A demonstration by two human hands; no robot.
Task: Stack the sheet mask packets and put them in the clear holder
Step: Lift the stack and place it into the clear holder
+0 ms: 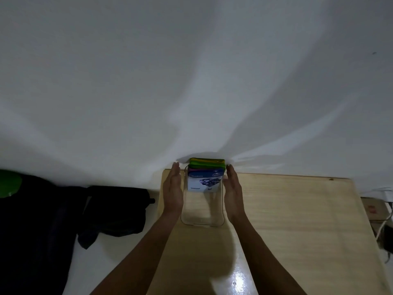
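Observation:
A clear holder (203, 211) stands on the wooden table (297, 220) near the wall. A stack of sheet mask packets (205, 177) stands upright in its far end; the front one is blue and white with a blueberry picture, and green and yellow packet tops show behind it. My left hand (173, 192) lies flat against the holder's left side with its fingers straight. My right hand (234, 191) lies flat against the right side, fingertips beside the packets. Neither hand is closed around anything.
A white wall (191, 81) rises directly behind the holder. Dark bags or clothing (74, 213) lie to the left of the table, with a green object (9, 184) at the far left. A cardboard box and cables (376, 211) sit past the table's right edge.

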